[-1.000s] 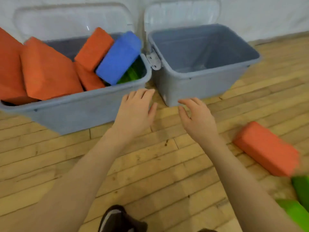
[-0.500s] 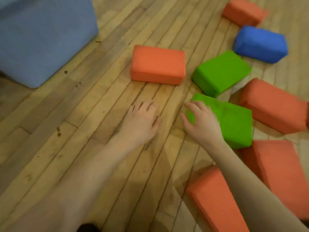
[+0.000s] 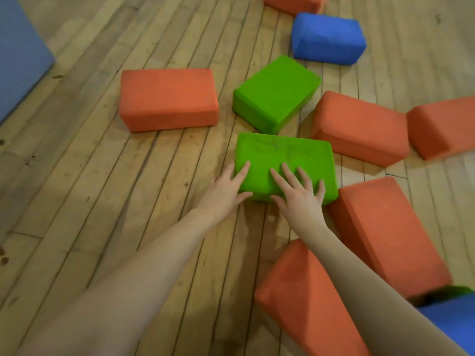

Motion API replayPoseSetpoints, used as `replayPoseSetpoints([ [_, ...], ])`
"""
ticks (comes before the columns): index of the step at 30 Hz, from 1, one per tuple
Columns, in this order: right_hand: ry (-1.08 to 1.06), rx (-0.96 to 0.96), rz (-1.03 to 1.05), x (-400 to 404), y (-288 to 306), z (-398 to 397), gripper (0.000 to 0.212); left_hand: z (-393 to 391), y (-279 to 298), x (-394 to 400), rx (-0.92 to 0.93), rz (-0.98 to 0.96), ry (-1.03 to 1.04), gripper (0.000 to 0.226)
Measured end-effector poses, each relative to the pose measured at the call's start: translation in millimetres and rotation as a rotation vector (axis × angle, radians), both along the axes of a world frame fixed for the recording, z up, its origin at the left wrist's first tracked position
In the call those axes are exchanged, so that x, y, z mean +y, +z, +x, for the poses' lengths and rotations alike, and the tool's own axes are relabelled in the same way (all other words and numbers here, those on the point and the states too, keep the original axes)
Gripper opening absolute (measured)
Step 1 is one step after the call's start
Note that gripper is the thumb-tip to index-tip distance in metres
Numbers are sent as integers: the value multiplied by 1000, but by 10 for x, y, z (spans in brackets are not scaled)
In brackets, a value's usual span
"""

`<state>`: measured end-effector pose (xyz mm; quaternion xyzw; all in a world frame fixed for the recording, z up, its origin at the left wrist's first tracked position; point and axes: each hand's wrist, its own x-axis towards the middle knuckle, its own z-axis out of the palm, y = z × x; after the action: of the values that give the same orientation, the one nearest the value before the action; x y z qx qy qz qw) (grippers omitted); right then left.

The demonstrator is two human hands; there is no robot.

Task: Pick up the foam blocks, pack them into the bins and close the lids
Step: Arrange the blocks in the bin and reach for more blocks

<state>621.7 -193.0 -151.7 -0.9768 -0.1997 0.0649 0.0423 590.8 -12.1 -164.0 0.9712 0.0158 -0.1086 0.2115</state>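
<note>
A green foam block [image 3: 285,155] lies flat on the wooden floor in the middle of the head view. My left hand [image 3: 226,187] touches its near left corner, fingers straight along the left edge and thumb against the front face. My right hand [image 3: 299,192] rests spread on its top near the front edge, thumb against the front face. A second green block [image 3: 275,92] lies just beyond it. An orange block [image 3: 168,98] lies to the left. A corner of a grey-blue bin [image 3: 18,55] shows at the far left.
Several more orange blocks lie to the right and near my right arm, such as the orange block [image 3: 359,127] and the orange block [image 3: 388,232]. A blue block [image 3: 327,38] sits at the back. Another blue piece [image 3: 455,319] shows at the lower right edge.
The view swung from the two bins down to the blocks on the floor. Both hands moved forward and now touch the near green block.
</note>
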Motion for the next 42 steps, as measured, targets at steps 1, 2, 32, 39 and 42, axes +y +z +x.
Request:
replayPoseSetpoints([
  [1,4,-38,25,20,-6,-10,59,-15,-8,6,-30,-57,13,68],
  [2,14,-93,49,39,0,-16,53,-36,6,17,-70,-113,30,65],
  [32,87,-201,524,258,556,-738,43,-1179,593,353,-567,186,342,71],
  [39,-160,143,131,-589,324,-961,76,-1257,703,-154,-413,26,362,65],
  [42,-120,278,-46,-811,211,-1096,97,-1250,669,-296,-330,213,297,66],
])
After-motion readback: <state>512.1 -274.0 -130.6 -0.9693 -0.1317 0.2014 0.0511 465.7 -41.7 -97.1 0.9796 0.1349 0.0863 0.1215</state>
